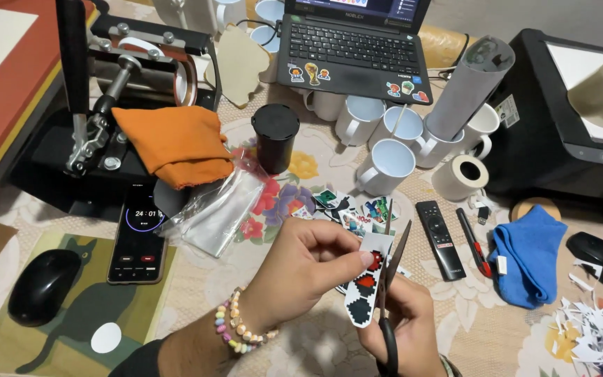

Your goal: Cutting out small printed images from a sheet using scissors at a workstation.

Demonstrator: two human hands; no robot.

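— What do the two hands hold?
— The left hand (pixel 301 269) pinches one paper strip (pixel 366 286); the right hand (pixel 403 321) grips one pair of scissors (pixel 389 293) above the tabletop (pixel 197 279).
— How many mugs?
— Five white mugs (pixel 385 166), two computer mice (pixel 42 285).

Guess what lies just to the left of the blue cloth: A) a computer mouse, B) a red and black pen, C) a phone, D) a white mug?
B: a red and black pen lies right beside the blue cloth, between it and the black remote control.
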